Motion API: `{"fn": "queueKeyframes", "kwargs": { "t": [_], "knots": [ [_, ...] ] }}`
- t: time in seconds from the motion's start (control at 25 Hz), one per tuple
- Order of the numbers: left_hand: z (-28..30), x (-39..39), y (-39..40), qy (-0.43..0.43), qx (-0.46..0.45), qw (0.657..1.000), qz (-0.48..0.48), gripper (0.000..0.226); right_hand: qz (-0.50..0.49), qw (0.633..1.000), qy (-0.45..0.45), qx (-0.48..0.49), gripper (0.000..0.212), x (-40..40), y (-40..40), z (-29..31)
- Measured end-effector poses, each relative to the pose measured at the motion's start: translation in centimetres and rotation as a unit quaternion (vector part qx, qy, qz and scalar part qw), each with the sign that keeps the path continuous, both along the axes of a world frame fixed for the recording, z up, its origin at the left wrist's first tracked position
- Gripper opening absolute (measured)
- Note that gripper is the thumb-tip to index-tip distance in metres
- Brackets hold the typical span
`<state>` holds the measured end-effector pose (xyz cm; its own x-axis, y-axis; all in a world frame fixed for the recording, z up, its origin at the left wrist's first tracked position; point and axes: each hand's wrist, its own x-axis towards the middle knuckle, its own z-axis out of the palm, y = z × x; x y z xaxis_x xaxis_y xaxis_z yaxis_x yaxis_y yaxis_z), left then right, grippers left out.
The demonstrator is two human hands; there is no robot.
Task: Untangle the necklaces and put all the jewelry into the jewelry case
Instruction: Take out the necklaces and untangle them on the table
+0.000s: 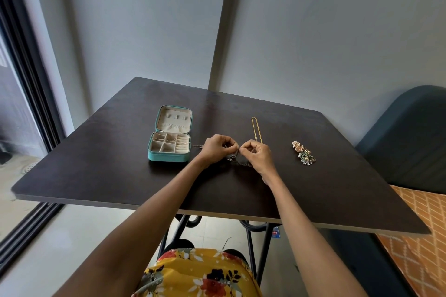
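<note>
Both hands, left hand (215,149) and right hand (257,155), pinch a dark tangled necklace (237,161) mid-tabletop. The gold chain (255,128) lies freed; earrings (303,152) wait near the right edge; the jewelry case (169,146) seems nearly empty.

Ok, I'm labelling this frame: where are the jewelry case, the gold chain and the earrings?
jewelry case (166,157): head view, front wall.
gold chain (254,128): head view, left strand.
earrings (303,152): head view, middle of pile.
</note>
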<state>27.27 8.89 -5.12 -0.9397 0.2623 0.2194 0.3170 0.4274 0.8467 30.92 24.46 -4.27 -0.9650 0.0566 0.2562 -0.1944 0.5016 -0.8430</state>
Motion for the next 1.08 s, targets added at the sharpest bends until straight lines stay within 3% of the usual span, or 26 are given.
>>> {"fn": "queueKeyframes", "kwargs": {
  "t": [0.28,0.44,0.64,0.88,1.08],
  "knots": [
    [0.5,0.3,0.3,0.038,-0.101,0.994,-0.007,0.016,0.025,1.000,-0.014,-0.013,0.016,-0.3,-0.1,0.4],
    [0.6,0.1,0.2,0.032,-0.094,0.995,-0.017,0.015,0.051,0.999,-0.017,-0.003,0.019,-0.4,0.3,0.3],
    [0.0,-0.4,-0.1,-0.007,0.018,0.999,-0.028,0.020,0.062,0.997,-0.049,0.024,0.018,-0.3,1.1,0.6],
    [0.2,-0.3,-0.1,0.004,-0.011,1.000,-0.029,0.014,0.041,0.997,-0.061,-0.035,0.007,-0.1,0.8,0.8],
    [0.3,0.0,0.1,0.028,-0.051,0.998,0.000,0.012,0.030,0.999,-0.042,-0.006,0.012,-0.5,0.4,0.8]
  ]
}}
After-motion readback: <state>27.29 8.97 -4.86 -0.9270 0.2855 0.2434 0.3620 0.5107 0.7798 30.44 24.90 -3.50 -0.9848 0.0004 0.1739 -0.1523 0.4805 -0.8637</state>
